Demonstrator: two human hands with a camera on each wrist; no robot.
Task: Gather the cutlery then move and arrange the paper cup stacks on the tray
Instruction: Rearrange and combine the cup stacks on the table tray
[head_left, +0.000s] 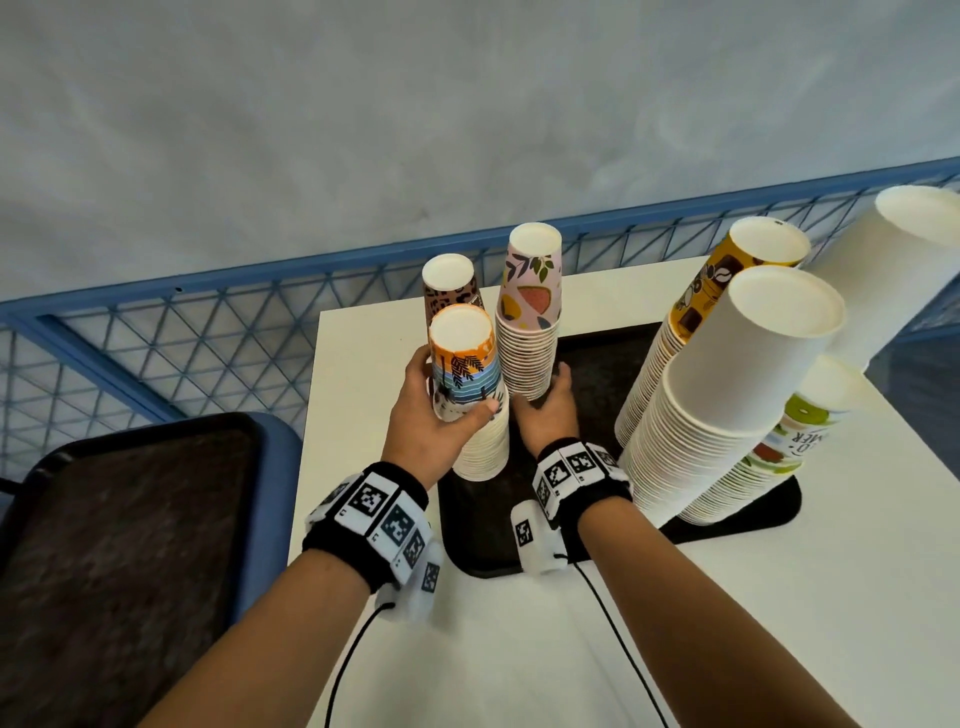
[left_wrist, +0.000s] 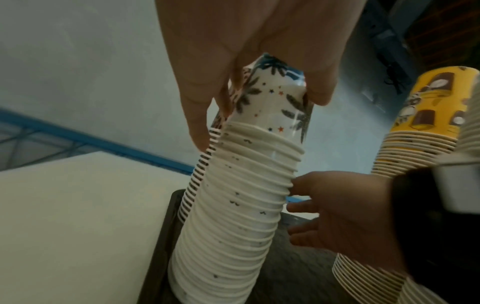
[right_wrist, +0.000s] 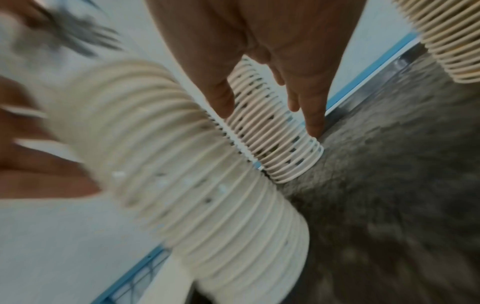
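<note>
Here, left grip (head_left: 434, 415) around palm-print cup stack (head_left: 475, 405); right grip (head_left: 545, 410) loosely open behind it, fingertips hidden.

Two bare forearms, no sleeves; each wrist wears a wide black fabric band; the left wristband (head_left: 367, 512) carries a row of white square tiles printed with black pixel-pattern markers; the right wristband (head_left: 579, 480) bears the same kind of marker tiles; a white boxy module with one more marker hangs under each wrist; a thin black cable (head_left: 343, 670) trails from the left module, and a second black cable (head_left: 621, 649) from the right.
</note>
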